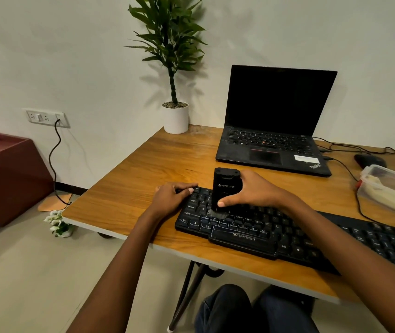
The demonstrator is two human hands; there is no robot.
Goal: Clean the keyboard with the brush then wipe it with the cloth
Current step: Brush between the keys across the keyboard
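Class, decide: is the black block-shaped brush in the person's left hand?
No, the right hand grips the black brush, while the left hand holds the black plastic keyboard by its corner.

We find the keyboard point(242, 239) on the table point(143, 169), the laptop point(273, 121) behind it. The potted plant point(176, 116) stands left of the laptop.

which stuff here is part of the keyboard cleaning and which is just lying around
In the job: keyboard, brush gripped by the right hand, left hand holding the keyboard's corner.
Lying about: laptop, potted plant, mouse, plastic container.
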